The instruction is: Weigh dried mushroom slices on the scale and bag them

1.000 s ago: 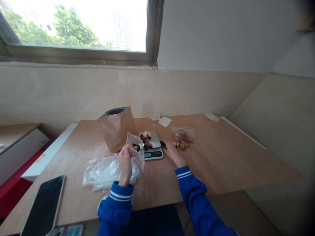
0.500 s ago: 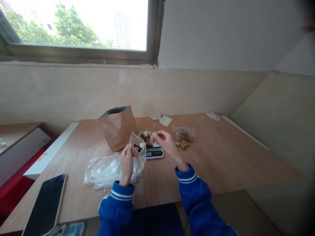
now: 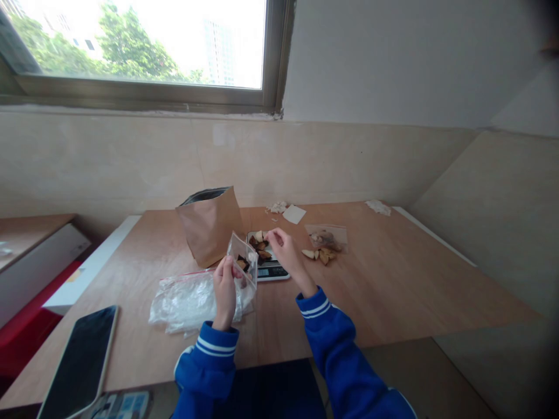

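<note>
My left hand (image 3: 225,287) is closed on the edge of a small clear zip bag (image 3: 243,260) that holds a few dark and pale pieces. My right hand (image 3: 283,251) hovers over the small digital scale (image 3: 271,270), fingers pinched above the dried pieces (image 3: 258,241) lying on its platform; whether it holds one I cannot make out. More pieces (image 3: 318,254) lie loose on the table to the right of that hand, next to another small clear bag (image 3: 328,237).
An open brown paper pouch (image 3: 208,225) stands behind the scale. A pile of clear plastic bags (image 3: 187,300) lies left of my left hand. A dark tablet (image 3: 81,361) sits at the table's near left edge. White scraps (image 3: 288,211) lie near the wall.
My right hand came back from the loose pieces at the right and now sits over the scale's platform. My left hand keeps the small bag up in the same place.
</note>
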`<state>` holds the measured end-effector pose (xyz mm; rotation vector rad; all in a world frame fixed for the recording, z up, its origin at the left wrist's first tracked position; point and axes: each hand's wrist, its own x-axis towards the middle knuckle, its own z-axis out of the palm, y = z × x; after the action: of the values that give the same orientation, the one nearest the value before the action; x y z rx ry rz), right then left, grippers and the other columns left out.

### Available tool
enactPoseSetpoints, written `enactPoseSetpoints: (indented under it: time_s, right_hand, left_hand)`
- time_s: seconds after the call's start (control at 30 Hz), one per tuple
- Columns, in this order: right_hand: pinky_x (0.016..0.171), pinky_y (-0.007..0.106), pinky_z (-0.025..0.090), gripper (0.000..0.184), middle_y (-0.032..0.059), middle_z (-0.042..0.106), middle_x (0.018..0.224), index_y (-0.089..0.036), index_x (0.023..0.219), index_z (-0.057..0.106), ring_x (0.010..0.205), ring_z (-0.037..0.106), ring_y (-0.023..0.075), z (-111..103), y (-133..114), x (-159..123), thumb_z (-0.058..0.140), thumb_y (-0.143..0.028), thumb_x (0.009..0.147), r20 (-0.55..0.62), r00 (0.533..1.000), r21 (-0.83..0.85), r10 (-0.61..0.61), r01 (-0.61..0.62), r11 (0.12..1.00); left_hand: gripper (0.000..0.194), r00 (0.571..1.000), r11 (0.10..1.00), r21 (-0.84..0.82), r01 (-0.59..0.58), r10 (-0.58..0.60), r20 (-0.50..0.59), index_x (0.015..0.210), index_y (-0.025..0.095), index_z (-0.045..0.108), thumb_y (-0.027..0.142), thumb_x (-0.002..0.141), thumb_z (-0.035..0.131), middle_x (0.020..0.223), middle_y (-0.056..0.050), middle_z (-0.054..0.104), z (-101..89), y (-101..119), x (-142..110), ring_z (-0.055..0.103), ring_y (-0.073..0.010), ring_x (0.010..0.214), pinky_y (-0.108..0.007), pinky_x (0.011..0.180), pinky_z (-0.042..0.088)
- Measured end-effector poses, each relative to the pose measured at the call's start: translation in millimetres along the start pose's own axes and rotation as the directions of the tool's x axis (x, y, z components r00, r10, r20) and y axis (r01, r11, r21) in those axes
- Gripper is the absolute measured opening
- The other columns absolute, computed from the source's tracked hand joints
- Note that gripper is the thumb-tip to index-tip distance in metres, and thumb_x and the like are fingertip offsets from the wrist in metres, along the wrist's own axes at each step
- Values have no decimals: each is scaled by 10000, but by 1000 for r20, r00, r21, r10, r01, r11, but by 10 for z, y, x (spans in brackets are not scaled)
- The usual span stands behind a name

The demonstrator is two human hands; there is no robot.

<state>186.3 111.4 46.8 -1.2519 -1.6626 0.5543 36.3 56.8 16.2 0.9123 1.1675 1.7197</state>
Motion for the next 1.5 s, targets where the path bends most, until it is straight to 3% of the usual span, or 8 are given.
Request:
enactPoseSetpoints:
  time_s: [0.13,0.23,0.53,0.8,1.03,1.17,1.3,1.5]
  right_hand:
    - [943,359,432,217,108,585,1130,-197,1042,656,1077,554,227,257,404,-37,517,-302,912,207,968,-229,-143,191,954]
    - [984,430,405,271,133,533,1254,-206,1142,623,1167,492,280,400,564,-113,542,-307,904,287,945,-381,-159,265,886]
    - [849,385,446,186,115,603,1027,-172,1044,586,967,550,259,424,717,-65,494,-193,883,197,962,-507,-187,263,821]
    - [813,333,471,187,74,633,982,-203,1006,570,923,608,210,454,879,-50,442,-176,873,58,983,-269,-175,184,945]
    - [760,308,484,181,62,652,936,-192,957,547,873,620,192,237,423,-19,577,-306,819,-159,987,130,35,-14,991]
    - [660,264,480,245,33,656,822,-180,915,567,764,624,163,43,-85,16,643,-358,766,51,990,359,130,-139,923]
    - [662,252,472,132,15,663,798,-186,850,603,743,620,141,3,-441,-22,627,-287,769,151,986,268,66,-105,958]
    - [640,250,461,53,-4,634,728,-191,793,600,661,584,128,137,-546,-81,584,-236,816,218,976,111,11,-36,993]
  left_hand:
    - [369,997,1000,-18,-14,12,-77,571,192,406,380,871,512,506,59,385,-10,-18,18,372,-81,479,-204,494,339]
    - [364,996,999,-29,-14,11,-87,572,192,407,375,866,521,502,60,382,-7,-12,23,369,-81,474,-205,482,331]
    - [368,998,998,-53,-16,12,-68,575,190,398,370,869,526,500,63,380,-11,-23,23,377,-76,471,-198,474,323]
    - [365,998,999,-33,-2,-1,-69,576,190,399,363,872,522,497,64,382,10,1,-1,385,-76,467,-196,471,329]
    - [381,998,1000,13,10,-9,-68,565,190,405,391,870,516,496,57,394,5,-22,20,389,-80,469,-198,473,340]
    - [383,998,999,50,12,-9,-66,558,190,414,395,870,504,495,51,401,20,-31,13,389,-83,468,-203,473,343]
    - [392,999,997,75,-3,7,-51,544,191,426,405,866,492,478,44,413,50,-12,-10,401,-89,462,-211,480,356]
    - [408,999,997,71,-13,17,-46,532,187,426,420,857,511,472,46,415,32,-1,-24,384,-84,451,-210,470,339]
